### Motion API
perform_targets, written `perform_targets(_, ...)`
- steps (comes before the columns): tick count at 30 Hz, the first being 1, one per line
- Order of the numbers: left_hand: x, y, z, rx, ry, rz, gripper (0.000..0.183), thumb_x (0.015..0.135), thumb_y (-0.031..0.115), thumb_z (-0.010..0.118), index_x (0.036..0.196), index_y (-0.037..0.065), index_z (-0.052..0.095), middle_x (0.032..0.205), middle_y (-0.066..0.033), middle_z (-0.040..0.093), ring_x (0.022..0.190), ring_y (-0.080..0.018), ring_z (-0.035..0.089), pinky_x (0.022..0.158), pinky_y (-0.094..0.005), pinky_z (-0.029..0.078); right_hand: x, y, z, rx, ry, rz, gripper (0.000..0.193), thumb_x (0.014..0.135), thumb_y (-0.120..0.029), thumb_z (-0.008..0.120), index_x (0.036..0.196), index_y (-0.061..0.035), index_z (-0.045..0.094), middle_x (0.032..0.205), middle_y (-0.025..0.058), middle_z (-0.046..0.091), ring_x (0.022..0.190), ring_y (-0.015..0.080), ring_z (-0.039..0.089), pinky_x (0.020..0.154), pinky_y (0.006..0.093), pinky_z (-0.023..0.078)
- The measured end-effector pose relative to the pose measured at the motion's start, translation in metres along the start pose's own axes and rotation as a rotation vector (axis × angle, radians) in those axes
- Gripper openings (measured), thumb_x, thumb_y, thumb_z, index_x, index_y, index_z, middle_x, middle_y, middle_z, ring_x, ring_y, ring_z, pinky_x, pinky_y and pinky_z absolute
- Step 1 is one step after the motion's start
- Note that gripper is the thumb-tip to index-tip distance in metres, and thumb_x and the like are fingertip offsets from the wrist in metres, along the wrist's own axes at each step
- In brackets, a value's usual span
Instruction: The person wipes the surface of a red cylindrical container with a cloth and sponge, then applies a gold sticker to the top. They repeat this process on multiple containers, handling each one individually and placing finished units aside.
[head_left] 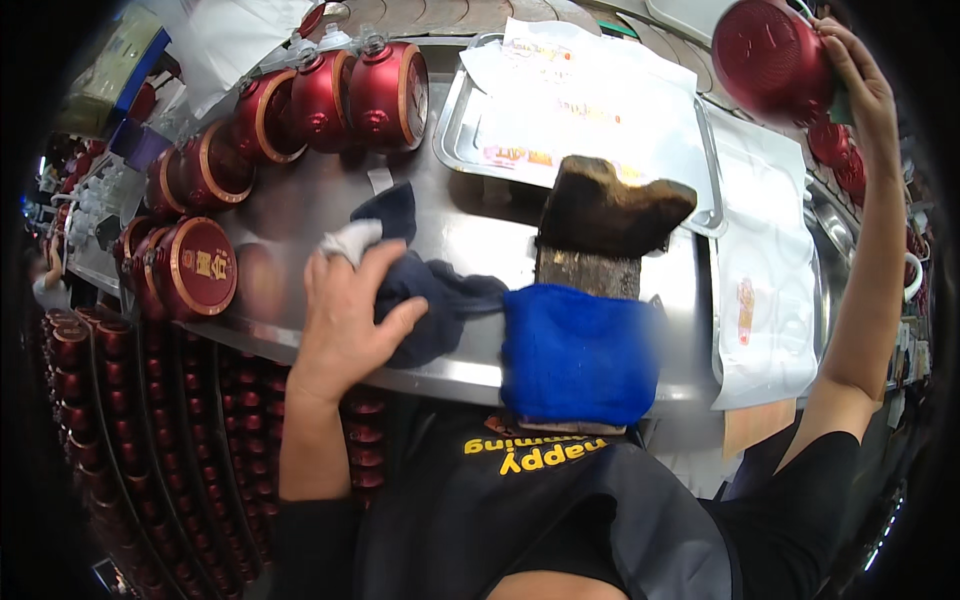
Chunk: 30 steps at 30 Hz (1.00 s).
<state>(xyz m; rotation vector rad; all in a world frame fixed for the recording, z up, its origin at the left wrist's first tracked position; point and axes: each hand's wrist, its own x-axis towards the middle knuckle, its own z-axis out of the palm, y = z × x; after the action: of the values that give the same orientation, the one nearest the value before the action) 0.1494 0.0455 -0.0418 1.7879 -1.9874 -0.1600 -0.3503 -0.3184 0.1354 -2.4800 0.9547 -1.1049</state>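
My left hand [345, 315] is over the steel table with thumb and forefinger spread apart. Beside it lies a crumpled dark blue cloth [430, 310], and a white rag [352, 240] shows at its fingertips. Whether the fingers press on the rag is hard to see. Far out to the right, my raised right hand [862, 80] grips a shiny red drum-shaped bottle [770, 60] by its side. In front of my body stands a worn, dark notched wooden rest [615, 210], with a bright blue cloth [580, 355] draped over its near end.
Several red drum-shaped bottles with gold rims [388, 97] curve along the table's left side. A metal tray [455, 130] covered with white printed paper [590, 105] stands at the back. Another white paper sheet [765, 300] lies at right. Racks of red bottles [160, 430] fill the lower left.
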Motion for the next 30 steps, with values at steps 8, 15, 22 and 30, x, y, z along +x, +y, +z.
perform_targets(8,0.081,0.094,0.033,-1.428,-0.312,0.085,0.074,0.09,0.034,0.08,0.145,-0.003,0.047,0.125,-0.0157,0.065,0.12,-0.0209,0.062,0.102,-0.0332,0.049,-0.101,-0.134,0.133,0.818,-0.425,-0.099,0.039,0.103,-0.034,0.062,0.119,0.0012,0.065,0.124,0.0165,0.063,0.131,0.0348,0.056,0.111,0.0489,0.045)
perform_targets(15,0.046,0.104,0.074,-1.682,-0.218,-0.304,0.058,0.092,0.029,0.081,0.129,-0.007,0.055,0.115,-0.0129,0.069,0.104,-0.0161,0.067,0.093,-0.0299,0.056,-0.146,-0.143,0.163,0.211,-0.236,0.178,0.033,0.109,-0.025,0.054,0.132,-0.0047,0.066,0.125,0.0077,0.066,0.092,0.0095,0.061,0.076,0.0233,0.052)
perform_targets(22,0.064,0.104,0.091,-1.601,-0.05,-0.36,0.061,0.093,0.03,0.08,0.13,-0.009,0.052,0.118,-0.0159,0.067,0.105,-0.0166,0.066,0.093,-0.0303,0.055,-0.103,-0.009,0.241,-0.528,-0.314,-0.048,0.037,0.099,0.0,0.051,0.132,-0.0071,0.068,0.137,0.0186,0.061,0.122,0.0338,0.062,0.103,0.0415,0.05)
perform_targets(30,0.06,0.103,0.086,-1.545,-0.116,-0.345,0.059,0.096,0.032,0.077,0.133,-0.006,0.051,0.121,-0.0135,0.067,0.107,-0.0157,0.065,0.096,-0.0301,0.053,-0.118,0.001,0.157,-0.471,-0.482,-0.039,0.021,0.094,0.007,0.056,0.103,0.0012,0.074,0.117,0.0153,0.068,0.114,0.0324,0.065,0.1,0.0391,0.051)
